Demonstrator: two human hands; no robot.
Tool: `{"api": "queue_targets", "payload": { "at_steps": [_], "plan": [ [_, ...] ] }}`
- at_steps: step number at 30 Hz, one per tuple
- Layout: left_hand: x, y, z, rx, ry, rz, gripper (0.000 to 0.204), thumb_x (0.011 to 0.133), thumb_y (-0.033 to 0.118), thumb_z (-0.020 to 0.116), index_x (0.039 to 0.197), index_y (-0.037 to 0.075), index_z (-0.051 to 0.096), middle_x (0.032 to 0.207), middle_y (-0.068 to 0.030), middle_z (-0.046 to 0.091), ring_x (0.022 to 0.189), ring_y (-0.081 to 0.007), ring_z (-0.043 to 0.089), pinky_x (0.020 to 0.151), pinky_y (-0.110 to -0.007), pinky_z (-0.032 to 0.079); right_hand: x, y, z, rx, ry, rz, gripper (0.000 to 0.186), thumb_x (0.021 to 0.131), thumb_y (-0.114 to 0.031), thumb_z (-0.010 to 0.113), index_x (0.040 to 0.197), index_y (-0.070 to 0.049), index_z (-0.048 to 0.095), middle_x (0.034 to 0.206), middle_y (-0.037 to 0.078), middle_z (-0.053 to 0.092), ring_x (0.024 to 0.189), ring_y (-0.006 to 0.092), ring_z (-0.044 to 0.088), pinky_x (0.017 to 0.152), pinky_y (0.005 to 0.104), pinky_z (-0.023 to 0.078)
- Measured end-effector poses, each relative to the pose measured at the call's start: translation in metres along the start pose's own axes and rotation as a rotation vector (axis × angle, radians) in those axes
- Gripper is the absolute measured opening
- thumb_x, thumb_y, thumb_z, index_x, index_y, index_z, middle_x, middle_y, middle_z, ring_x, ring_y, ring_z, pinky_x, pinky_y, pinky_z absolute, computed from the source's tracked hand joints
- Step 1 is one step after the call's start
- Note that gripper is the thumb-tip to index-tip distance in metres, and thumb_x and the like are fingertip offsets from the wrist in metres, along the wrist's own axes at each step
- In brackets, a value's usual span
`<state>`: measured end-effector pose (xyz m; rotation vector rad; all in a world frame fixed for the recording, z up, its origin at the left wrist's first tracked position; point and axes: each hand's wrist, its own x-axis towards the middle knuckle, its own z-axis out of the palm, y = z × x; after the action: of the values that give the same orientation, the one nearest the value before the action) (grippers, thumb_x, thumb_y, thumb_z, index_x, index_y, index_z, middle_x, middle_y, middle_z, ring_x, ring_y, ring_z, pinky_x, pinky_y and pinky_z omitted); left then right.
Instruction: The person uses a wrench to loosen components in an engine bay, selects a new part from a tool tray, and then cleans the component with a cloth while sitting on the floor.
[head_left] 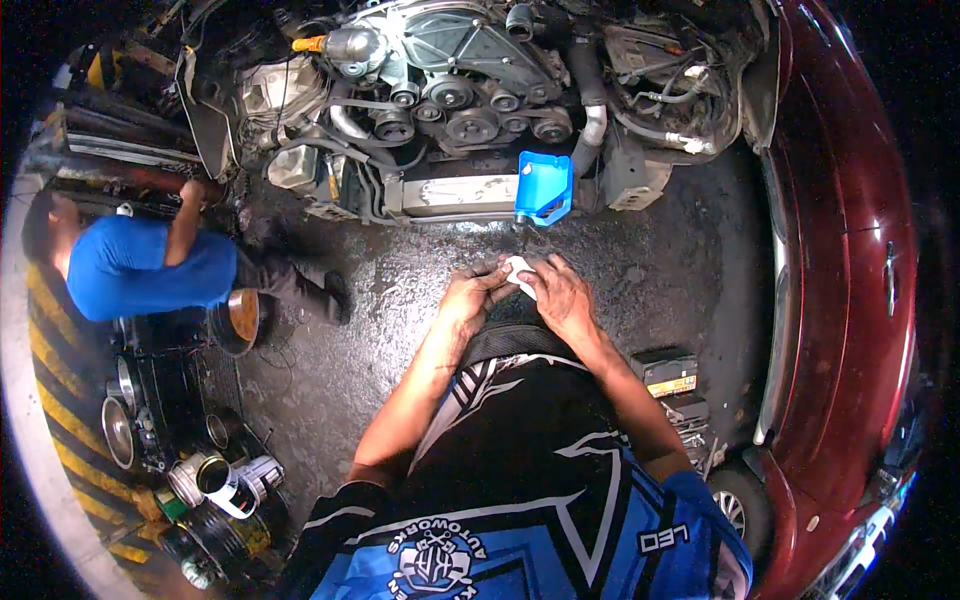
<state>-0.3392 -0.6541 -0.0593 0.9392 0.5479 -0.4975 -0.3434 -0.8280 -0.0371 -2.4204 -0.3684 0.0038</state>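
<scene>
My left hand (472, 299) and my right hand (566, 301) meet in front of my waist. Both are closed on a small white crumpled piece (519, 273), which looks like a rag or paper. Dark grime marks the fingers. Just beyond them, a blue plastic jug with its side cut open (545, 183) rests at the front crossmember (455, 197) of a vehicle. Behind that lies the exposed engine (470, 75) with its belt and pulleys (470, 125). An orange-handled tool (310, 44) sits at the engine's upper left.
A person in a blue shirt (150, 262) sits at the left, reaching toward the vehicle. Cans and dark drums (215, 530) stand lower left. A dark red car (840, 260) lines the right side. A battery (668, 375) and tools lie by my right elbow. The floor (370, 290) looks wet.
</scene>
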Motion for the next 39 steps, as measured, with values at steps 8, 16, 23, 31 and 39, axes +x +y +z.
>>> {"api": "queue_targets", "payload": {
  "at_steps": [8,16,23,31,39],
  "plan": [
    [0.0,-0.006,0.005,0.032,-0.015,0.122,0.034,0.09,0.009,0.064,0.121,-0.004,0.056,0.105,-0.0127,0.066,0.094,-0.0197,0.065,0.078,-0.03,0.056,-0.003,0.006,0.006,0.003,-0.126,0.089,0.021,0.089,-0.019,0.055,0.106,-0.019,0.067,0.122,0.004,0.06,0.107,0.0322,0.058,0.095,0.0389,0.047],
    [-0.004,0.002,0.013,0.277,0.03,0.25,0.031,0.088,0.012,0.067,0.113,-0.005,0.061,0.099,-0.0128,0.068,0.087,-0.0176,0.066,0.076,-0.027,0.055,0.001,0.011,0.005,0.359,-0.163,0.307,0.035,0.091,-0.032,0.053,0.113,-0.009,0.065,0.113,0.017,0.063,0.103,0.0325,0.06,0.089,0.0372,0.047],
    [-0.014,0.017,0.016,0.561,0.015,0.321,0.035,0.088,0.021,0.068,0.11,-0.007,0.064,0.097,-0.0124,0.07,0.086,-0.0168,0.066,0.078,-0.029,0.052,0.005,0.005,0.001,0.512,-0.16,0.435,0.052,0.088,-0.045,0.055,0.114,-0.001,0.063,0.109,0.021,0.064,0.102,0.033,0.062,0.088,0.0379,0.046],
    [-0.004,0.011,0.014,0.698,0.094,0.354,0.035,0.088,0.027,0.069,0.106,-0.003,0.068,0.09,-0.0144,0.071,0.082,-0.0171,0.066,0.075,-0.03,0.051,0.003,0.012,0.01,0.324,-0.077,0.351,0.045,0.089,-0.043,0.054,0.112,-0.006,0.065,0.11,0.018,0.064,0.101,0.0359,0.06,0.089,0.04,0.046],
    [-0.012,0.02,0.028,0.562,0.103,0.385,0.027,0.089,0.017,0.066,0.104,-0.006,0.066,0.085,-0.0134,0.07,0.073,-0.0148,0.065,0.067,-0.029,0.051,0.001,0.008,0.007,0.264,-0.008,0.129,0.04,0.089,-0.04,0.055,0.11,-0.007,0.066,0.105,0.017,0.063,0.097,0.0354,0.06,0.085,0.0399,0.047]
  ]
}}
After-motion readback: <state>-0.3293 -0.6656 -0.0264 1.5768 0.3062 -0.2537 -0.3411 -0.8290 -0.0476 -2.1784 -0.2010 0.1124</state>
